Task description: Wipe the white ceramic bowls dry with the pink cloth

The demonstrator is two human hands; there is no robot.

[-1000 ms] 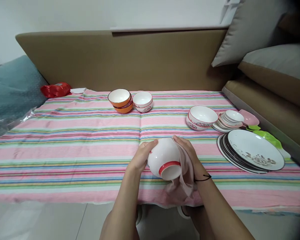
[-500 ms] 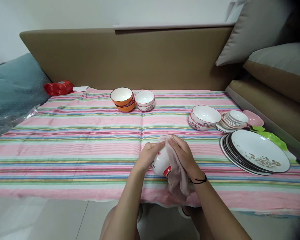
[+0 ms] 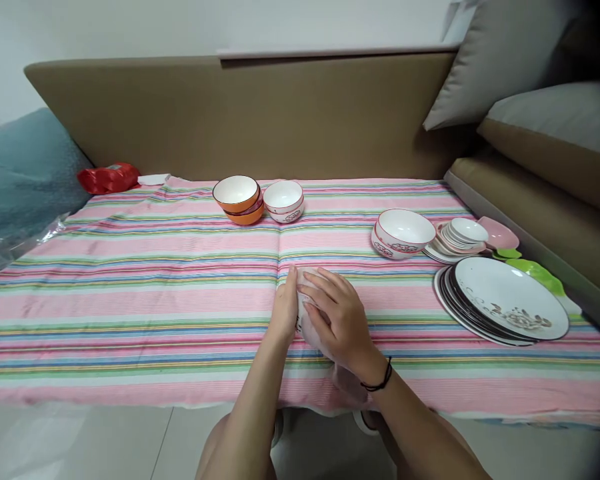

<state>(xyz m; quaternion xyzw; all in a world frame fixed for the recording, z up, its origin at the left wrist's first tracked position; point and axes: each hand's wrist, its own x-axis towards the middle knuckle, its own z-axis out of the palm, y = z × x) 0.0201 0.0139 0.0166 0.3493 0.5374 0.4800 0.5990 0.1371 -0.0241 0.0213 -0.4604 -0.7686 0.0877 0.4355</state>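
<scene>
Low over the front middle of the striped cloth, a white bowl (image 3: 299, 323) with dark lettering is mostly hidden by my hands. My left hand (image 3: 285, 308) grips the bowl's left side, its thumb or finger pointing up along the edge. Over the bowl lies a pale pinkish-grey wiping cloth (image 3: 312, 337), with its loose end hanging below my right wrist. My right hand (image 3: 341, 319) presses this cloth against the bowl, fingers curved and slightly apart.
Stacked orange bowls (image 3: 237, 195) and white bowls (image 3: 283, 199) stand at the back. To the right are red-rimmed bowls (image 3: 405, 230), small dishes (image 3: 467, 232), a pink dish (image 3: 500, 235), a plate stack (image 3: 510, 297) and a green leaf-shaped dish (image 3: 537, 275). A red package (image 3: 109, 179) lies far left.
My right hand has moved from gripping the cloth at the bowl's upper edge to lying across its side. The bowl has turned, and its red base is now covered.
</scene>
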